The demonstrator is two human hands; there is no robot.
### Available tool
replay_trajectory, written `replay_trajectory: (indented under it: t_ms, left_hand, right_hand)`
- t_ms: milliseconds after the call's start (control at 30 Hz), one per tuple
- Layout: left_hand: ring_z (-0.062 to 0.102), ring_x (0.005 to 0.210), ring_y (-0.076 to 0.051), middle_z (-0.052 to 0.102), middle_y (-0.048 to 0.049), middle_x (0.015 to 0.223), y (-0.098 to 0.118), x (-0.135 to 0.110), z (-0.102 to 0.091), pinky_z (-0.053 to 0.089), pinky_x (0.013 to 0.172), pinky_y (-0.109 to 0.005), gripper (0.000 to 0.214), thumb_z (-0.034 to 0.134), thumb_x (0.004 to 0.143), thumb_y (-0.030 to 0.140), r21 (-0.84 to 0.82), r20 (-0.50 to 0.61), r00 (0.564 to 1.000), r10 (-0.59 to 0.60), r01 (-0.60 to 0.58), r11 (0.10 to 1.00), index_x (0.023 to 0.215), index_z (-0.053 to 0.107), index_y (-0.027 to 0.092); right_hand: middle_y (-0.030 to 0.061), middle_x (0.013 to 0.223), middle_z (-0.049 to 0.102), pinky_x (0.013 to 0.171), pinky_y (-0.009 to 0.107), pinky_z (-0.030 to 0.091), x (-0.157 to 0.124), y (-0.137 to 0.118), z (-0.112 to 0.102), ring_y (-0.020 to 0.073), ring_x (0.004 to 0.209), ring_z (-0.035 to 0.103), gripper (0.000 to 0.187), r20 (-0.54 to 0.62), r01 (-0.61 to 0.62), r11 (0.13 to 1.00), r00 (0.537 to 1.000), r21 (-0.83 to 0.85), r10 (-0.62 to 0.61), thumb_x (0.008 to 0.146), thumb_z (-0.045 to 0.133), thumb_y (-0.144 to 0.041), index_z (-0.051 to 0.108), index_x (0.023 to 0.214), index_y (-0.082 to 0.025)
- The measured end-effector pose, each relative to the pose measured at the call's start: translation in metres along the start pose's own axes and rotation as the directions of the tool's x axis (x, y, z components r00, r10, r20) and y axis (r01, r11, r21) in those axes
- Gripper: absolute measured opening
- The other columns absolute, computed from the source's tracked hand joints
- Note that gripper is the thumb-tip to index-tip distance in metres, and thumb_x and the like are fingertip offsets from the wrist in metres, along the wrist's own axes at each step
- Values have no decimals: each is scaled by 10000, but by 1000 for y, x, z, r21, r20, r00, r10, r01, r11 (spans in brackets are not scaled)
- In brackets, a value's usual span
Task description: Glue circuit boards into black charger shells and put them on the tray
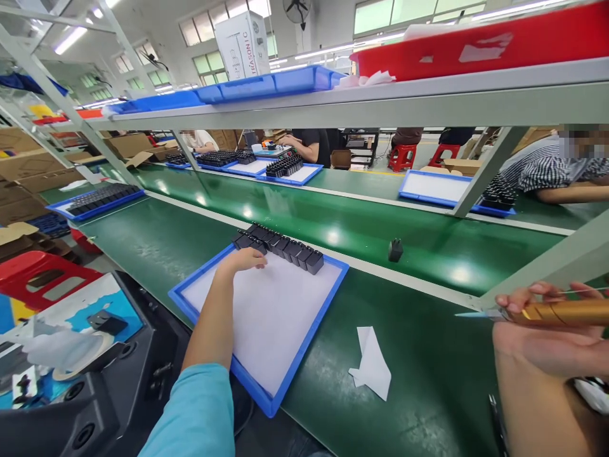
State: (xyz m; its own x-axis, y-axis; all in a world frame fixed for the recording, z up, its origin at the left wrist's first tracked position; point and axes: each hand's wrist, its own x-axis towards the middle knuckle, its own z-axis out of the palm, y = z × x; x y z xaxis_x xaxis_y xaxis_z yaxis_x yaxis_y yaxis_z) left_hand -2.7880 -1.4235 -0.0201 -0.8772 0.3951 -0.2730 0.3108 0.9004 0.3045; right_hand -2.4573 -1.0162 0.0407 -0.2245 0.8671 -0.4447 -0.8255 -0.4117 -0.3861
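My left hand [246,259] reaches over a blue-rimmed tray [304,346] lined with white. Its fingers are loosely extended beside a short row of black plug adapters [245,241]; nothing shows between them, and I cannot tell whether they touch the nearest adapter. A longer row of adapters [290,249] stands along the tray's far edge. At the right, my right hand [547,317] is wrapped around a gold-handled tool [566,313] whose pale, pointed tip faces left. Part of that hand is hidden behind the handle.
One plug adapter [395,250] stands on the green conveyor belt [333,231]. A torn white paper [373,365] and a black pen-like item [497,425] lie on the green table. Overhead runs a shelf [304,109]. Co-workers sit beyond; a filled tray [102,203] is at left.
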Motion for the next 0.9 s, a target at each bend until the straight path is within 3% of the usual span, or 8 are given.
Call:
replay_trajectory:
  t_ms: [100, 200, 300, 433, 533, 667, 800, 900]
  left_hand:
    - [639, 972, -217, 710, -17, 1046, 24, 7, 15, 472, 898, -277, 317, 523, 720, 371, -8, -10, 992, 128, -128, 992, 941, 714, 246]
    - [614, 1014, -230, 674, -50, 1132, 33, 11, 23, 447, 943, -316, 384, 480, 753, 358, -8, -28, 984, 174, -174, 985, 1050, 678, 219]
    - [608, 1022, -225, 686, -37, 1099, 38, 7, 21, 446, 944, -309, 347, 486, 770, 395, -21, 40, 974, 222, -221, 975, 985, 700, 228]
    - [593, 1056, -212, 667, -8, 1158, 54, 0, 22, 458, 921, -278, 399, 517, 776, 495, -134, 177, 925, 337, -316, 939, 1066, 682, 276]
    - [575, 1097, -219, 645, -12, 1204, 63, -6, 22, 452, 938, -285, 448, 518, 775, 530, -164, 167, 925, 340, -314, 935, 1116, 659, 276]
    - [619, 1009, -216, 701, -18, 1050, 78, -19, 5, 478, 900, -279, 420, 507, 792, 575, -144, 166, 927, 337, -316, 938, 982, 687, 246]
    - [623, 999, -222, 654, -46, 1144, 138, -25, -5, 516, 844, -299, 493, 506, 809, 583, -181, 54, 884, 464, -448, 875, 1146, 591, 232]
    - [547, 1149, -251, 475, -71, 1385, 204, -5, 13, 500, 898, -335, 650, 559, 786, 555, -118, -10, 808, 589, -586, 802, 1346, 415, 256]
  right_hand:
    - [34, 637, 557, 328, 241, 437, 8, 1, -5, 116, 481, 548, 499, 365, 313, 949, 888, -31, -281, 850, 337, -592, 648, 638, -265]
    - [36, 595, 508, 327, 249, 409, 9, 2, -2, 113, 461, 512, 589, 410, 375, 926, 852, -45, -325, 875, 235, -585, 649, 633, -242]
    - [26, 564, 464, 321, 255, 347, 8, 2, 1, 110, 432, 469, 657, 477, 413, 907, 815, -79, -330, 864, 179, -623, 660, 668, -220]
    - [11, 550, 459, 345, 275, 318, 18, 1, -1, 121, 416, 457, 616, 566, 463, 882, 752, -88, -338, 837, 216, -648, 653, 736, -226]
    - [1, 571, 488, 335, 284, 315, 28, 0, -5, 123, 385, 441, 583, 626, 492, 867, 701, -77, -342, 775, 269, -692, 624, 780, -229]
    - [4, 658, 545, 343, 305, 360, 32, -1, -7, 131, 370, 463, 585, 657, 474, 876, 690, -92, -304, 715, 317, -720, 583, 864, -221]
    - [-10, 722, 559, 375, 282, 397, 27, 1, -7, 105, 391, 477, 517, 694, 476, 875, 659, -86, -290, 731, 380, -672, 552, 938, -231]
    - [-25, 746, 559, 392, 268, 413, 22, 3, -7, 88, 397, 475, 475, 715, 469, 880, 640, -74, -281, 747, 414, -652, 537, 966, -249]
